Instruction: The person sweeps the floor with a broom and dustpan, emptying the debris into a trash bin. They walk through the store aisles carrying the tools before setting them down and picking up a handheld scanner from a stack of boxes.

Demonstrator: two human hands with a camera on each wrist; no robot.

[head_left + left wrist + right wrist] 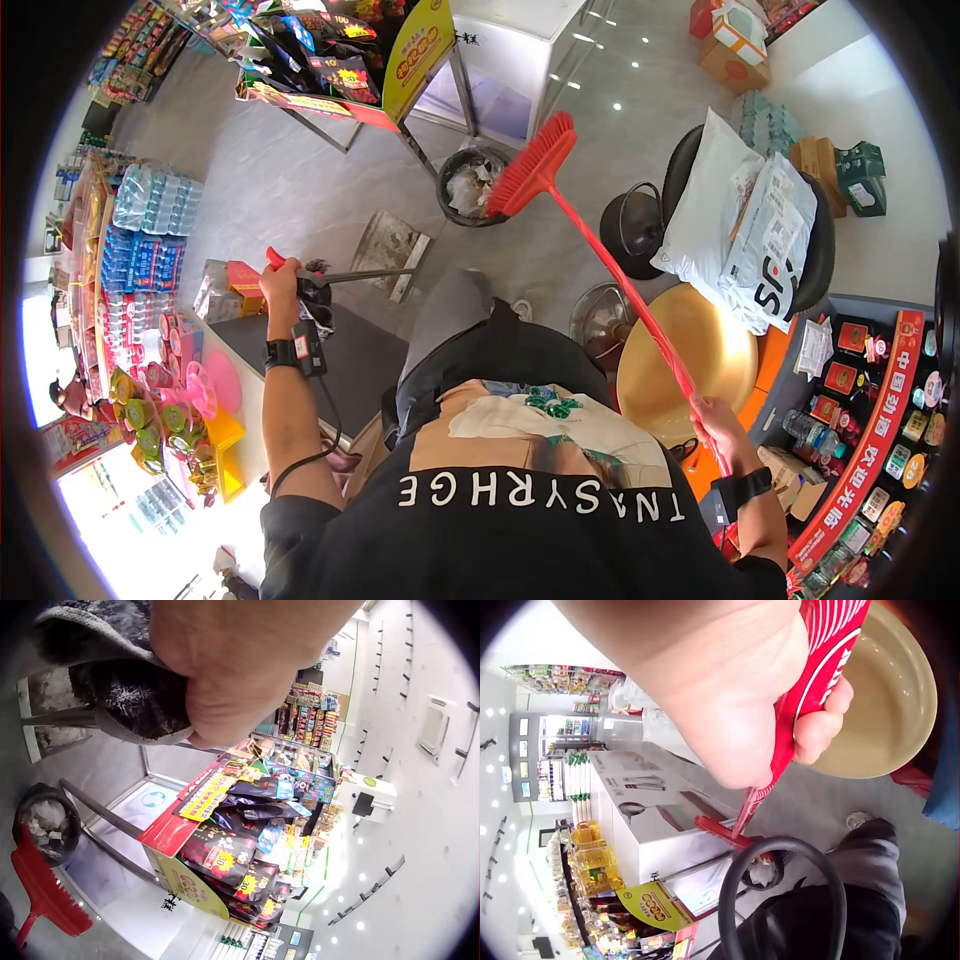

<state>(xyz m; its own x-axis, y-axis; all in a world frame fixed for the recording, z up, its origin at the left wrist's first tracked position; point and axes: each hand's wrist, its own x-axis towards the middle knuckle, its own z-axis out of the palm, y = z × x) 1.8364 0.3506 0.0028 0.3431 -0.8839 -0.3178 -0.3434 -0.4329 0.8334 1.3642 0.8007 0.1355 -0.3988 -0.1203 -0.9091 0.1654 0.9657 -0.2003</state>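
Note:
My left hand (281,288) grips the handle of a long-handled dustpan (385,248), with a red handle end showing above the fist. A dark, dusty cloth (139,701) hangs just beside this hand, partly covering the handle in the left wrist view. In my right hand (718,420) is the upper pole of a red broom (650,322), fingers curled round it. The pole slants forward, its red bristle head (535,170) raised bristles-left and overlapping the rim of a black-lined trash bin (446,188). Crumpled white litter (470,188) lies inside the bin.
A snack display stand (420,60) rises behind the bin. To the right are a black pot (632,222), a large gold basin (690,365) and white parcels (712,200) on a chair. Packed bottles (155,200) line the left, beside a dark-topped counter (350,370).

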